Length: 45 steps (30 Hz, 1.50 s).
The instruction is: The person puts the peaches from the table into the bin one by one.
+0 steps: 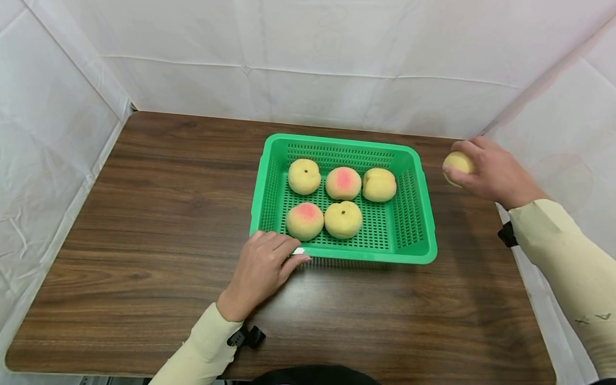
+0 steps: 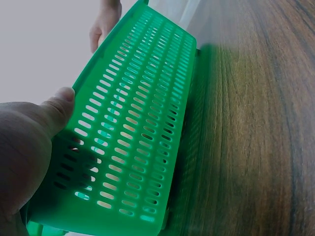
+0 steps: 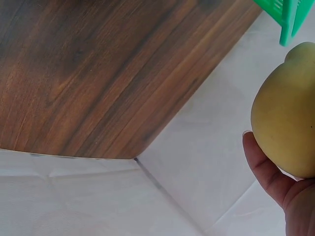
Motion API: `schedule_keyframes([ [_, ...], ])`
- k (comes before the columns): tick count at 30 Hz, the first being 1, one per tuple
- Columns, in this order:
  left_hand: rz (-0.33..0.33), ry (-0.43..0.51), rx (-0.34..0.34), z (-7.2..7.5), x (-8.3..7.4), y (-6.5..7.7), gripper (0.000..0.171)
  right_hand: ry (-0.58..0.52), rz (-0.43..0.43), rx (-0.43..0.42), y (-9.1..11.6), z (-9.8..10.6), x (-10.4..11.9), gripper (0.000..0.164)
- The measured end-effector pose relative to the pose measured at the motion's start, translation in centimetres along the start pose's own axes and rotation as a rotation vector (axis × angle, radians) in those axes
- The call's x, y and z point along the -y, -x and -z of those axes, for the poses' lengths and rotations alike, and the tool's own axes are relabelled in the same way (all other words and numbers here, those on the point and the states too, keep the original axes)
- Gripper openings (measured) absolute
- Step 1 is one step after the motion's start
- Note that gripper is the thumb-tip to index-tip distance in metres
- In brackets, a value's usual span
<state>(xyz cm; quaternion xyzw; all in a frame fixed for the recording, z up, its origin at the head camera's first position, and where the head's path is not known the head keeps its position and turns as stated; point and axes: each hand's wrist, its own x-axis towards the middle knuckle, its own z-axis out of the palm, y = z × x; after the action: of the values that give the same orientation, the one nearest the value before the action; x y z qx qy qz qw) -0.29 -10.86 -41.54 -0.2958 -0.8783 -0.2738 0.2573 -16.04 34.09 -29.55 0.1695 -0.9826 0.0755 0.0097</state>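
A green perforated plastic basket (image 1: 414, 256) stands on the brown wooden table, holding several yellow peaches, some with a pink blush, such as this peach (image 1: 343, 220). My left hand (image 1: 263, 263) grips the basket's near rim at its left part, with the thumb on the outer side in the left wrist view. Off the basket's right side, my right hand (image 1: 495, 170) holds another yellow peach (image 1: 459, 167) between thumb and fingers, above the table's far right corner. In the right wrist view this peach (image 3: 288, 113) covers most of the fingers; the thumb shows beneath it.
The wooden table (image 1: 159, 230) has a dark grain and rounded corners. White sheeting (image 1: 313, 96) hangs behind it and at both sides, close to the table's edges. Black bands sit on both wrists, such as this left wrist band (image 1: 246, 337).
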Motion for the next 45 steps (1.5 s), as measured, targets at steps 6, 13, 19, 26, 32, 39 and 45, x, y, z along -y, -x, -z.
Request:
schedule_keyframes([
  [6,0.005,-0.003,0.000,0.0,0.0,0.0,0.027,-0.003,-0.004,0.002,-0.1,0.1,0.5,0.036],
  [13,0.014,-0.001,0.013,0.2,0.0,-0.1,0.028,-0.006,0.016,0.001,-0.2,0.3,0.9,0.035],
  [19,0.008,-0.002,0.008,0.1,0.0,-0.1,0.029,-0.009,0.040,-0.001,-0.2,0.4,1.4,0.036],
  [26,0.005,-0.003,0.012,0.1,0.0,-0.2,0.028,-0.013,0.084,-0.021,-0.3,0.2,1.8,0.035],
  [32,0.000,-0.009,0.004,0.1,0.0,-0.1,0.028,-0.021,0.135,-0.055,-0.4,0.0,2.5,0.036],
  [39,0.010,-0.003,0.012,0.2,-0.1,-0.1,0.028,-0.031,0.183,-0.073,-0.4,-0.2,3.3,0.037],
  [45,0.008,-0.001,0.009,0.2,-0.1,-0.1,0.026,-0.029,0.207,-0.078,-0.4,-0.2,3.9,0.037],
])
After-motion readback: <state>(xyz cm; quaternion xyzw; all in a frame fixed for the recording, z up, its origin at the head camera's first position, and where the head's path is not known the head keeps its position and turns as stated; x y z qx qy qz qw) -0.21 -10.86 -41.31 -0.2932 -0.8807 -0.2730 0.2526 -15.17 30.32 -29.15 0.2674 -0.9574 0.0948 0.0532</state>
